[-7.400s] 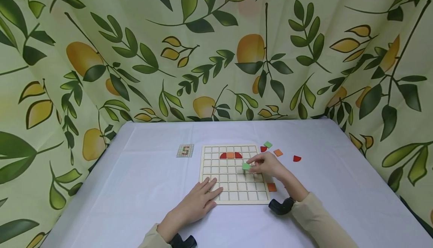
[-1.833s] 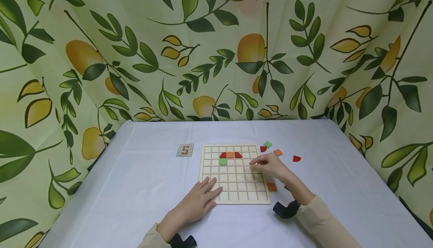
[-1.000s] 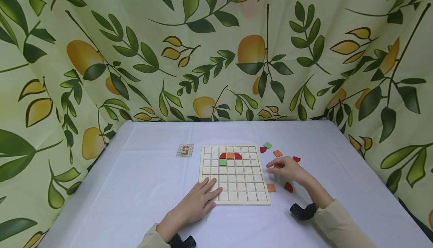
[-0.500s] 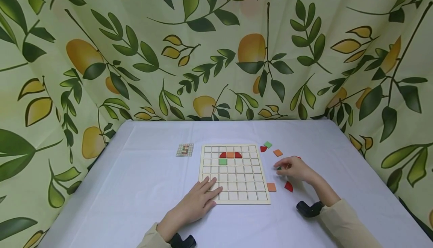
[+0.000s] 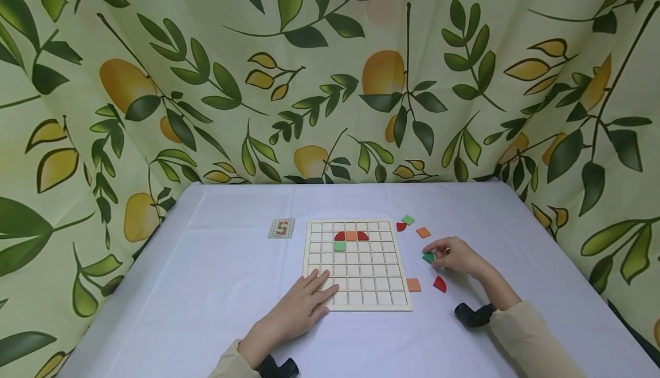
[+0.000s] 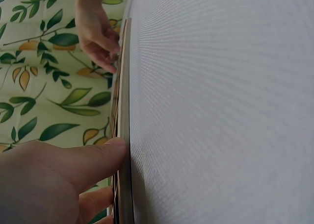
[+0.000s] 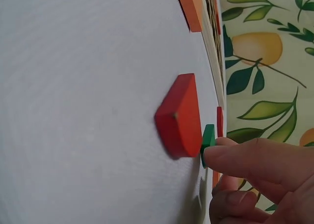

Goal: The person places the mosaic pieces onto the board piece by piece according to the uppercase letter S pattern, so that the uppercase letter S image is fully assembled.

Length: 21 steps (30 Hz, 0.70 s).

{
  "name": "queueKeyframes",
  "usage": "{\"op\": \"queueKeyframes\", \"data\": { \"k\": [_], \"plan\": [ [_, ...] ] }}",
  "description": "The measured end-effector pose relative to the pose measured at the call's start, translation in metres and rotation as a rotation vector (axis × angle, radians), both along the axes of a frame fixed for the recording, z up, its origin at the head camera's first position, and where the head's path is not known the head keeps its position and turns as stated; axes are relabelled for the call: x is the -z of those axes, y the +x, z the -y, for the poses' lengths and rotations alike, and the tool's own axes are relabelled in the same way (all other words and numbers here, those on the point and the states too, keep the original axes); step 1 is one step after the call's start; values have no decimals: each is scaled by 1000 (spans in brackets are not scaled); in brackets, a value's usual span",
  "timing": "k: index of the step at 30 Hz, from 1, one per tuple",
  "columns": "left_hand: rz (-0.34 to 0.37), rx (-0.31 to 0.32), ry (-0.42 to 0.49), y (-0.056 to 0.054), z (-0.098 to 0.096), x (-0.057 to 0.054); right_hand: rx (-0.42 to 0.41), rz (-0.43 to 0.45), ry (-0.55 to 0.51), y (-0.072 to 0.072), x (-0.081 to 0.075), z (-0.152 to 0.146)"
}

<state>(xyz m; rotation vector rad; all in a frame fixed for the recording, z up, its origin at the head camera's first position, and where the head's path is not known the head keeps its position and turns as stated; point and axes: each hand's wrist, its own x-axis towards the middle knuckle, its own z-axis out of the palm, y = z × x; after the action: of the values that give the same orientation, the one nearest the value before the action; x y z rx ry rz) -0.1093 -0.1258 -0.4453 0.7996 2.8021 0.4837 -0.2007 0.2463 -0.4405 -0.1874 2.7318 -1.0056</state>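
My left hand (image 5: pixel 301 303) lies with fingers spread on the lower left corner of a white gridded board (image 5: pixel 356 306); its thumb (image 6: pixel 105 158) is at the board's edge in the left wrist view. To the right of the board my right hand (image 5: pixel 456 255) pinches a dark green tile (image 5: pixel 428 258) between thumb and fingers, close over the cloth. On the board, a red quarter-round tile (image 5: pixel 340 236), an orange square tile (image 5: pixel 351 236) and another red quarter-round tile (image 5: pixel 363 236) form a row. A light green square tile (image 5: pixel 339 246) sits below the left red one.
Beside the board lie an orange square (image 5: pixel 414 285) and a red quarter-round tile (image 5: pixel 440 284). Farther back are another red tile (image 5: pixel 401 227), a green square (image 5: pixel 408 220) and an orange one (image 5: pixel 423 232). A small pattern card (image 5: pixel 281 228) lies left of the board.
The light green square, earlier in my right hand, now sits on the board. My right hand has moved right off the board to the dark green tile. My left hand has stayed put.
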Motion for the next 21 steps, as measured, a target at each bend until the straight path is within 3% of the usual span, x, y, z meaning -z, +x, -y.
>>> {"op": "queueKeyframes", "data": {
  "k": [15, 21],
  "plan": [
    [11, 2, 7, -1, 1, 0, 76, 5, 19, -3, 4, 1],
    [8, 7, -4, -2, 1, 1, 64, 36, 9, -1, 3, 2]
  ]
}}
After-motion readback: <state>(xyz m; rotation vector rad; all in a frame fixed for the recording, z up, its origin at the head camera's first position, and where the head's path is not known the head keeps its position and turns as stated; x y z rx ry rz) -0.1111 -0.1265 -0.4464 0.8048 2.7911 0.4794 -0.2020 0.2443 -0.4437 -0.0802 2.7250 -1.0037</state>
